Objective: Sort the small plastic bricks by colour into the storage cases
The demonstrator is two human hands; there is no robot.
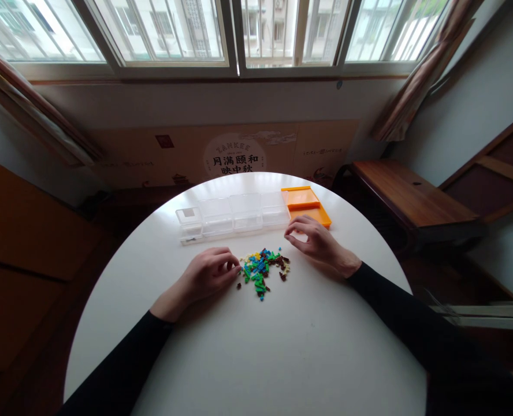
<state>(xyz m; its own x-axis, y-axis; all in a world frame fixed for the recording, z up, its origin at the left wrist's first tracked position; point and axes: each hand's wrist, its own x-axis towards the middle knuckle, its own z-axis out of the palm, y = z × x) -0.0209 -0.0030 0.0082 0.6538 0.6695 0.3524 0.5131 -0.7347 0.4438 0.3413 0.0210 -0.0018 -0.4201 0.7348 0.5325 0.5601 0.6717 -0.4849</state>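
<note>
A loose pile of small toy building bricks (pixel 256 267) in green, blue, yellow, brown and cream lies on the white round table (pixel 282 358). At the pile's left edge my left hand (pixel 207 274) rests with curled fingers, its fingertips close together beside the bricks. Whatever they may hold is hidden. My right hand (pixel 315 242) is raised beyond the pile on the right, thumb and forefinger meeting in a pinch; anything between them is too small to make out. Just behind it sits an orange tray (pixel 326 218) with two sections, partly covered by my fingers.
Left of the orange tray stretches a row of clear plastic compartments (pixel 233 222) with lids raised. A printed cardboard panel (pixel 282 144) stands behind the table under the windows. A wooden bench (pixel 416 196) is at the right, and an orange-brown cabinet (pixel 18 260) at the left.
</note>
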